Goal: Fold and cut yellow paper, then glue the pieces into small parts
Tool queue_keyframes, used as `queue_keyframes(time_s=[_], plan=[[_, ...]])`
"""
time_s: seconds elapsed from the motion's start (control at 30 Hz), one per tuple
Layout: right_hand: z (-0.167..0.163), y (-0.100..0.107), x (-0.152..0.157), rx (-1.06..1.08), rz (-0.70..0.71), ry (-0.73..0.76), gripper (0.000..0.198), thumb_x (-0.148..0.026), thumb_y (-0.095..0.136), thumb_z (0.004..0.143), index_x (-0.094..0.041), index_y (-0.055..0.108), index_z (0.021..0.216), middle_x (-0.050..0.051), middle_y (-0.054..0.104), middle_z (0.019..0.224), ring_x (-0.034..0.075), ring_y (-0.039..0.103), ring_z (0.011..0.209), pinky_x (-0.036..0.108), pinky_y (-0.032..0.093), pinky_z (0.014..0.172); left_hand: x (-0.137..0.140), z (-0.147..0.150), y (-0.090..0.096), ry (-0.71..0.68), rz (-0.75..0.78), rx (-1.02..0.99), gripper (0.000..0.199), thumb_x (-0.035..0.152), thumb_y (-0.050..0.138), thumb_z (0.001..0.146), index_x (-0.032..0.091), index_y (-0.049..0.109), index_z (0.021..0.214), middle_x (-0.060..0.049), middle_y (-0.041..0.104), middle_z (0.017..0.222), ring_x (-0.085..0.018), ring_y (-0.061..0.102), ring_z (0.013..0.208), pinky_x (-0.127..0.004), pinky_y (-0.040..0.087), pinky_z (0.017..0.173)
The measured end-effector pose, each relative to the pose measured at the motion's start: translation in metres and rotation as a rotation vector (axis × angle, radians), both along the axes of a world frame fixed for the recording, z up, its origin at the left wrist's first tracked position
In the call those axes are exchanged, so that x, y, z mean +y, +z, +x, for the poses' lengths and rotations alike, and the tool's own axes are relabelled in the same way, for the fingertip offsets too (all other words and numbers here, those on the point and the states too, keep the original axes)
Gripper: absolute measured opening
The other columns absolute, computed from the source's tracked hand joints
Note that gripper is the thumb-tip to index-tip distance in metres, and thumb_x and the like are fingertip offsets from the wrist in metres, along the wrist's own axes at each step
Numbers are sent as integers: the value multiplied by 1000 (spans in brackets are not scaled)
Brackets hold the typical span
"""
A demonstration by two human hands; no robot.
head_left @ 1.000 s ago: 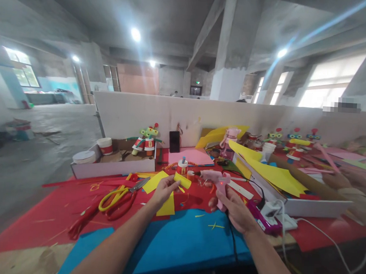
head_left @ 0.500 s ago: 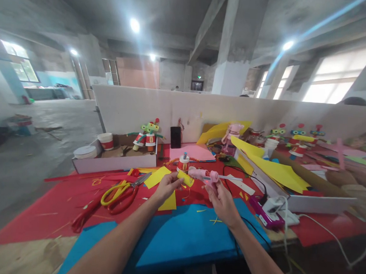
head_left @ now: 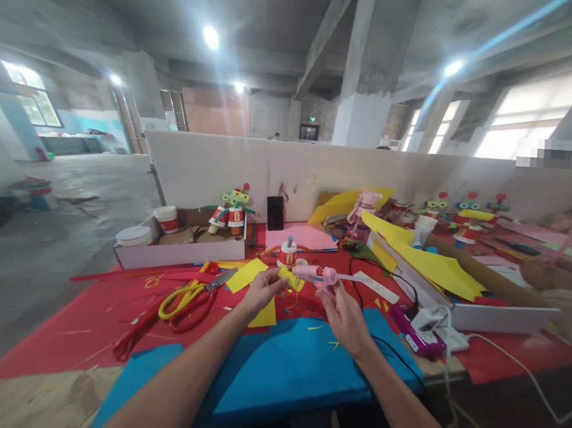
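Observation:
A small yellow paper roll (head_left: 290, 279) is pinched in the fingers of my left hand (head_left: 263, 289). Wrapped round the handle of a pink hot glue gun (head_left: 318, 277) is my right hand (head_left: 347, 316). The gun points left, its nozzle at the right end of the roll; whether they touch I cannot tell. A clear glue stick (head_left: 352, 279) sticks out of its back. Just behind the roll stands a red and white paper cup figure (head_left: 288, 253) with coiled arms. Yellow paper pieces (head_left: 246, 275) lie beside my left hand.
Large scissors (head_left: 193, 299) with red and yellow handles lie at left. A box (head_left: 181, 259) with finished figures stands behind them. On the right are a box (head_left: 502, 317) with yellow sheets, a purple power strip (head_left: 419, 335) and cables. A co-worker's hand (head_left: 537, 274) shows at far right.
The glue gun has shifted slightly left at the roll's end, and my right hand with it. My left hand stays nearly still. At far right the co-worker's hand and pink strip have moved.

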State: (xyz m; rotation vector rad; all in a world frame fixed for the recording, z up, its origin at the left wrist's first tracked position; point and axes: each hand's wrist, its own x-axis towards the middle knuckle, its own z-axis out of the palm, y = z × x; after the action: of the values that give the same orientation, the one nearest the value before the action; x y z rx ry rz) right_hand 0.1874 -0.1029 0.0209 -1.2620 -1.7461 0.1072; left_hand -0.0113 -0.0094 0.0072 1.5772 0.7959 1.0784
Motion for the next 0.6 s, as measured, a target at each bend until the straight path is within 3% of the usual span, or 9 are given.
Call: queue_keyframes(time_s=[0.6], plan=[[-2, -2, 0, -78, 56, -50, 35, -36, 38, 96, -14, 53, 119, 15, 69, 108, 27, 66, 100, 35, 55, 78, 0, 1, -1, -1, 5, 24, 36, 49, 69, 71, 14, 63, 76, 1, 63, 58, -11, 57, 51, -22, 43, 55]])
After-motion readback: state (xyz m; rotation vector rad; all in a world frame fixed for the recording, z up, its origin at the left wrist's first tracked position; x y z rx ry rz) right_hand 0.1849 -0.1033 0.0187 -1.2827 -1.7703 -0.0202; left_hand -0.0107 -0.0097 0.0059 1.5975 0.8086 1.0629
